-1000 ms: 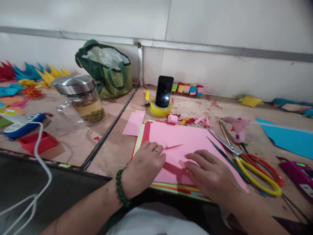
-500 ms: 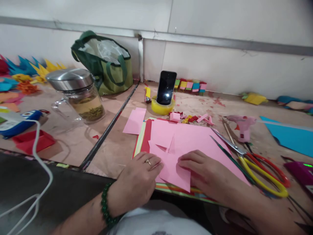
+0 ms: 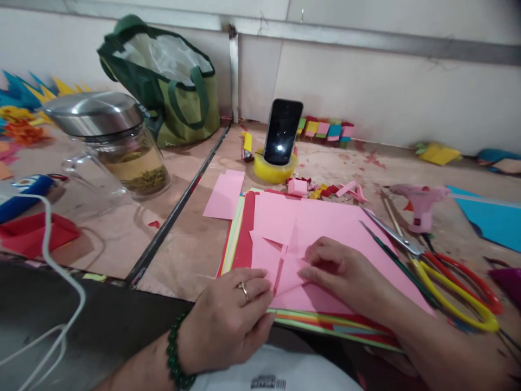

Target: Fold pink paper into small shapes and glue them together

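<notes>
In the head view, look between the two hands for the folded pink paper [image 3: 292, 274]: creased, standing partly open, and set on top of a larger pink sheet [image 3: 350, 222]. At its near left side, resting palm down with the left hand [image 3: 234, 307], fingers close together and slightly bent, thumb a little apart; apparently steadying rather than gripping. At its right side, pinching the edge between thumb and forefinger of the right hand [image 3: 345, 271], other fingers curled in behind; impossible to tell how deep into the fold.

Expect next to no weight, and judge as fairly stiff for paper: likely to keep a sharp crease, spring open a little when let go, and slide easily on the smooth pink sheet. Not brittle, but probably easy to dent, tear or crease wrongly under a hard squeeze. Best to hold by the outer edges or along a doubled crease, near the present fingertips, and to avoid the thin raised flaps just ahead of the left hand.

Ahead of the left hand, also note loose pink slips [image 3: 224, 196] on the counter [image 3: 189, 255]; just right of the right hand, scissors [image 3: 413, 247]; farther ahead of that hand, a pink glue gun [image 3: 423, 205].
</notes>
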### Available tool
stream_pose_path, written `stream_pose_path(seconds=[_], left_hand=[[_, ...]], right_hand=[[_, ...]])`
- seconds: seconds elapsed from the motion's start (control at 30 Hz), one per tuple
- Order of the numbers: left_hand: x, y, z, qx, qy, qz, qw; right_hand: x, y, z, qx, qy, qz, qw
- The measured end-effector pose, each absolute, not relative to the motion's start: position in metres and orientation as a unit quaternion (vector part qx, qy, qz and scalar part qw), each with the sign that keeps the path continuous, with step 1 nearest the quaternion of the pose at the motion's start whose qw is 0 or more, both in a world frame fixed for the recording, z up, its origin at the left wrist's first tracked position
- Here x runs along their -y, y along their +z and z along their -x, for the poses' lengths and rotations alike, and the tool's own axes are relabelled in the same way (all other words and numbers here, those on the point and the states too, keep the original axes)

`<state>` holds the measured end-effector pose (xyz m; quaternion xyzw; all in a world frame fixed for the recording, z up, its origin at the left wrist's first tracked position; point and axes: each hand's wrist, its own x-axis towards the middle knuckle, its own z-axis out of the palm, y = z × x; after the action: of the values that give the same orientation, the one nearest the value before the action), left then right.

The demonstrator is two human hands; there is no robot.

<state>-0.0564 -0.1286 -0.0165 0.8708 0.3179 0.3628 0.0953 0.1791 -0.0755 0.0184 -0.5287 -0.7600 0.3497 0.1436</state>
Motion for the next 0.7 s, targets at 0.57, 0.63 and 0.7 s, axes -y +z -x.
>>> stream_pose_path(seconds=[0.57, 0.63, 0.7], left_hand=[[0.1263, -0.0167, 0.0567, -0.322, 0.332, -0.882, 0.096], [0.126, -0.0164, 0.0567, -0.321, 0.329, -0.883, 0.097], [0.1257, -0.0161, 0.0566, -0.32, 0.325, -0.884, 0.099]], right_hand=[[0.0778, 0.0133, -0.1786, 0.759, 0.339, 0.532, 0.163], [0.078, 0.0141, -0.1786, 0.759, 0.34, 0.53, 0.164], [0.0783, 0.0153, -0.1782, 0.76, 0.342, 0.528, 0.165]])
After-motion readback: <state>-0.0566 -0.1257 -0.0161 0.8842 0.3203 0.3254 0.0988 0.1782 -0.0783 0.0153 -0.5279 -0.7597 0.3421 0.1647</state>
